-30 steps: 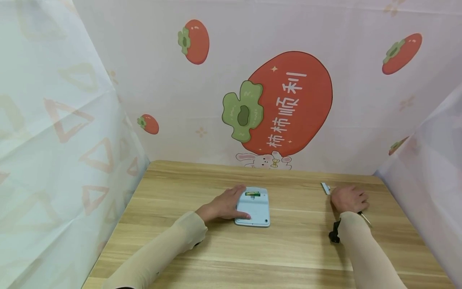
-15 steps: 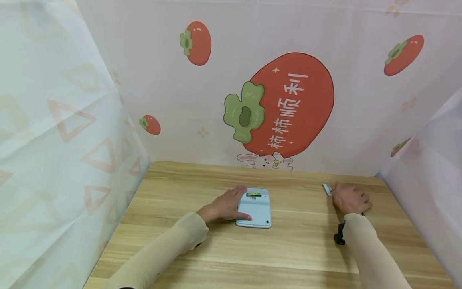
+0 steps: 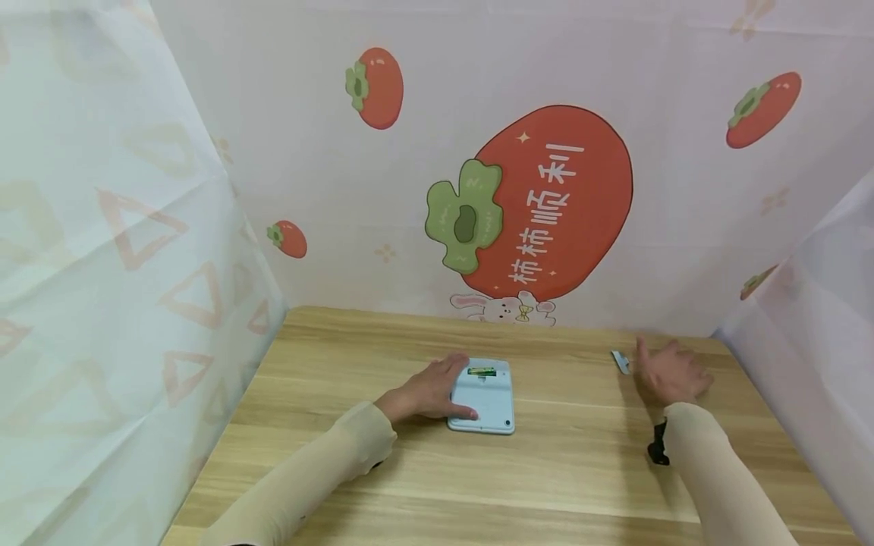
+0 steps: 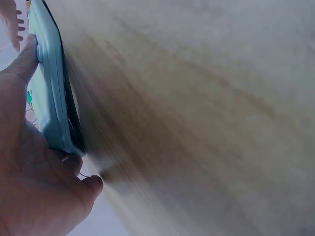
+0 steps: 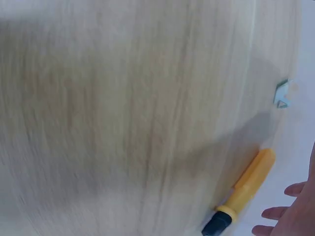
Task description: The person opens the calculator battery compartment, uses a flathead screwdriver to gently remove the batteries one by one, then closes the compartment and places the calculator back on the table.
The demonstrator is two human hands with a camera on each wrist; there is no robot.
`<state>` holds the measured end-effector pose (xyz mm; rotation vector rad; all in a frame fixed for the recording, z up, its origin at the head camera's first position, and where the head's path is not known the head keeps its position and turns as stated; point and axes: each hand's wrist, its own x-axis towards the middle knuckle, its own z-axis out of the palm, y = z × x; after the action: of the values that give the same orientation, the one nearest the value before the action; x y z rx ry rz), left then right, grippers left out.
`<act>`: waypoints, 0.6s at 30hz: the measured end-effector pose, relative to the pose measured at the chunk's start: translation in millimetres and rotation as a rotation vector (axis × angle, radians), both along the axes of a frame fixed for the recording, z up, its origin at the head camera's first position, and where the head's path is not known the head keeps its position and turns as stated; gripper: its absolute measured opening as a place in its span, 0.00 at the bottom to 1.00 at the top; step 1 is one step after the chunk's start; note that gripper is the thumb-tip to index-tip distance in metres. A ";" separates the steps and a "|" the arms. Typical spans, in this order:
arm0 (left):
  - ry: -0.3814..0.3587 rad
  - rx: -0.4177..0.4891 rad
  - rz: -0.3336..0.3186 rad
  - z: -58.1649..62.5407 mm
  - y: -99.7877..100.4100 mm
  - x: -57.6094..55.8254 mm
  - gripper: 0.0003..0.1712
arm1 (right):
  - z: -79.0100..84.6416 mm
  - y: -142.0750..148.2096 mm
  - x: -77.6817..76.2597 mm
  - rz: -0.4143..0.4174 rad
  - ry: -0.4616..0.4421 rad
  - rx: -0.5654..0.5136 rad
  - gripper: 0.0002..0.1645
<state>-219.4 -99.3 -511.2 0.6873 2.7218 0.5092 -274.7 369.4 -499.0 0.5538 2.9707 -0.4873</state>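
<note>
Big white backdrop [image 3: 328, 174] with red persimmon prints [image 3: 587, 197] all over it, right up behind a wood-grain table [image 3: 567, 478]. Left hand [image 3: 433, 388] out around the middle of the table, with fingers and thumb clamped across the left side of a device [image 3: 488, 400]. Right hand [image 3: 672, 373] well off to the right, fingers spread apart; can't tell whether touching the wood or just above it. Next size down, that device: pale blue, lying on the table toward the back. Then a yellow tool [image 5: 248, 184] with a black collar, on the table near the right hand, cut off at the bottom of the right wrist view. Smaller again, a pale cover [image 3: 620, 362], just beside the right hand but apart from it. Tiniest of all, a green battery [image 3: 482, 372], set into the device's far end.
</note>
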 end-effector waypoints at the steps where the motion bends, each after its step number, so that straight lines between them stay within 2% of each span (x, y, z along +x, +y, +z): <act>1: 0.000 0.000 0.002 -0.3 0.4 0.0 0.66 | 0.8 1.5 -0.5 0.020 0.016 0.015 0.71; 11: 0.004 -0.015 0.002 1.0 1.4 0.9 0.65 | 5.2 0.8 -6.0 0.249 0.170 0.084 0.65; 18: 0.004 -0.005 -0.007 2.9 0.8 1.4 0.65 | 6.5 -7.0 -8.3 0.293 0.154 0.115 0.64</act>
<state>-218.0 -98.6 -508.3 0.6965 2.7230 0.4992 -283.0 362.4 -492.5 0.0857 3.1645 -0.3481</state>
